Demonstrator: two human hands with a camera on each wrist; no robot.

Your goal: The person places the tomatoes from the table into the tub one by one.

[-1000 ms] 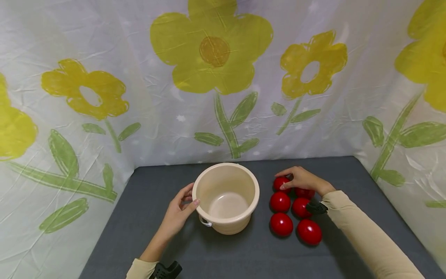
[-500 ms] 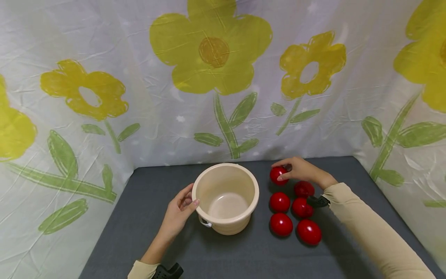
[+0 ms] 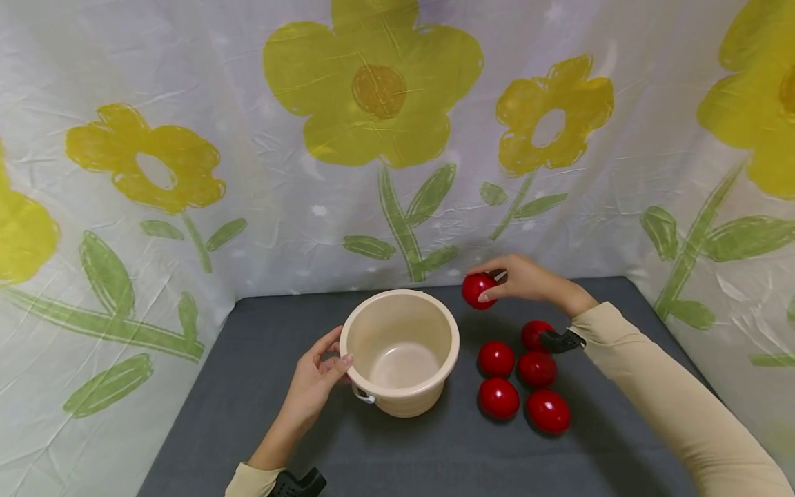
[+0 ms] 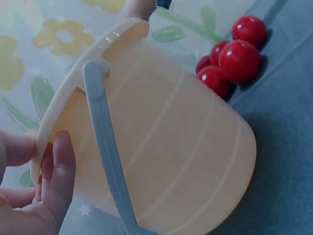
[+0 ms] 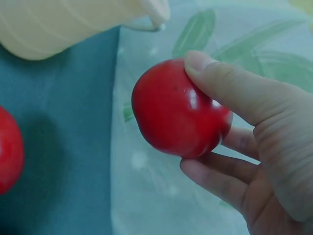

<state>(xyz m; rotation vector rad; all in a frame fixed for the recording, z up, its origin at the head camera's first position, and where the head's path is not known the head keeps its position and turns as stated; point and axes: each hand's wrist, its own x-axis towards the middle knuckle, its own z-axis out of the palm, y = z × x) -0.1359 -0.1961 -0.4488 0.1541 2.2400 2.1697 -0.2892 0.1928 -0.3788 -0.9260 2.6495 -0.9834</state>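
Observation:
My right hand (image 3: 520, 279) holds a glossy red tomato (image 5: 171, 107) between thumb and fingers, raised above the table's back part, to the right of the bucket. A cream plastic bucket (image 3: 400, 400) stands upright on the table, with nothing inside it. On the bucket's left side, my left hand (image 3: 313, 379) grips the rim, thumb over the edge and fingers underneath. The bucket's pale handle (image 4: 107, 147) hangs down its side. Several more tomatoes (image 3: 499, 398) lie in two short rows to the right of the bucket, below my right forearm.
Dark grey cloth covers the table (image 3: 248, 386). A white curtain (image 3: 279, 228) printed with yellow flowers closes off the back and both sides. Black wrist straps (image 3: 298, 483) sit on both arms.
The right hand has lifted a tomato from the far end of the left row and carried it up and left toward the bucket. The left hand keeps its hold on the rim.

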